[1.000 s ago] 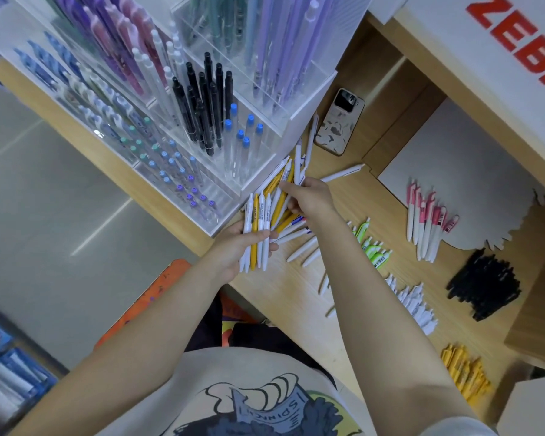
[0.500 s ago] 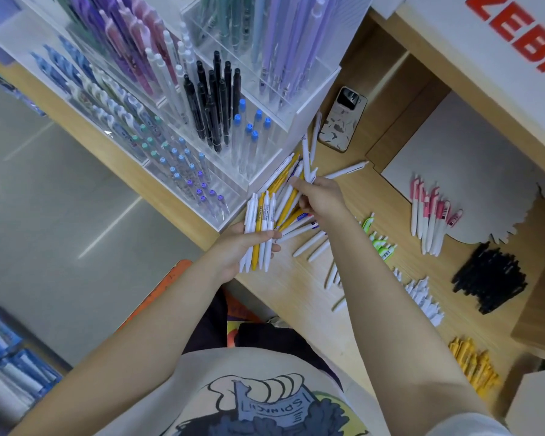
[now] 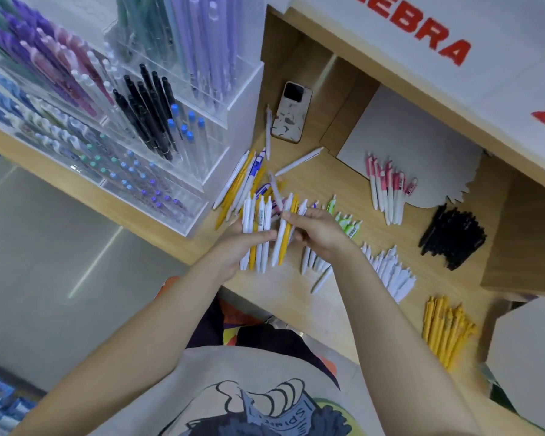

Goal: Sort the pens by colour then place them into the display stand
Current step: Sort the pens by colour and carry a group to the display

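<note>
The left hand (image 3: pixel 236 247) grips a fan of about five pens (image 3: pixel 256 234), four white and one yellow, thumb laid across them. Just beside it the right hand (image 3: pixel 318 232) pinches two more pens (image 3: pixel 283 234), one white and one yellow; half a second ago it was reaching into the loose pile (image 3: pixel 249 180) further up the desk and has since drawn back toward the left hand.

On the wooden desk (image 3: pixel 296 297), to the right, lie sorted groups: a yellow heap (image 3: pixel 442 330) nearest, a white heap (image 3: pixel 390 272), a few green-clipped pens (image 3: pixel 346 223), a black heap (image 3: pixel 452 236), and about seven pink-clipped pens (image 3: pixel 387 190) partly on a white card (image 3: pixel 422 143). The counts in the heaps are too blurred to tell.

Beyond the hands, the unsorted pile of white, yellow and blue-clipped pens lies against the clear display stand (image 3: pixel 158 127), which holds about seven black pens (image 3: pixel 145 108) and six blue-capped ones (image 3: pixel 186 127). A phone (image 3: pixel 291 113) lies behind the pile.
</note>
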The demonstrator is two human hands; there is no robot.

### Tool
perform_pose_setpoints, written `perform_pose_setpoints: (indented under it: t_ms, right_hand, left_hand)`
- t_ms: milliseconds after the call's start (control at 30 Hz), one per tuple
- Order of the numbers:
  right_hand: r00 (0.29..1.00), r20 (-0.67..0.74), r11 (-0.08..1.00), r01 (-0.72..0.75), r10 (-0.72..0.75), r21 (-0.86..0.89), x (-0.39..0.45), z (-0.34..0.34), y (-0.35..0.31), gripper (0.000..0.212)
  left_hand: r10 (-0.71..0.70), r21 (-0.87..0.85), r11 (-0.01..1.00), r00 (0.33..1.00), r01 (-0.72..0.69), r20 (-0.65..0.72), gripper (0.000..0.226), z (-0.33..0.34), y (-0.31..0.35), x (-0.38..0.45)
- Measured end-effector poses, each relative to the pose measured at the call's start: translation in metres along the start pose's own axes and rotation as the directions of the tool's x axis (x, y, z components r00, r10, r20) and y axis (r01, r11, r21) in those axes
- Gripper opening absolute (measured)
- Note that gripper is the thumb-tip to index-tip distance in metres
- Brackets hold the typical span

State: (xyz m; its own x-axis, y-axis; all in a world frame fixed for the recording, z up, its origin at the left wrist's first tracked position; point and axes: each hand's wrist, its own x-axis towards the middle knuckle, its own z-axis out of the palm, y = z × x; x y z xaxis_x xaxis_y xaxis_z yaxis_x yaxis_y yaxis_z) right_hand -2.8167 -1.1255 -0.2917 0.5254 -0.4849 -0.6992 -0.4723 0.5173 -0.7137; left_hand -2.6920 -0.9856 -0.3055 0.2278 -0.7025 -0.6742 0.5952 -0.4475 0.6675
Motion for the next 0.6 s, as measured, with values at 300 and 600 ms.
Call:
perform_pose_setpoints:
  t_ms: [300, 600]
  right_hand:
    - [0.991, -0.100, 0.989, -0.073, 0.086, 0.129, -0.027, 0.001, 0.036, 0.043]
    - [0.990, -0.137, 0.999, 0.036, -0.032, 0.026, -0.022, 0.012, 0.012, 0.027]
  left_hand:
    - [-0.141, 0.073, 0.989, 0.973, 0.129, 0.180, 0.027, 0.036, -0.012, -0.004]
    - [-0.150, 0.028, 0.988, 0.988, 0.149, 0.042, 0.014, 0.008, -0.011, -0.007]
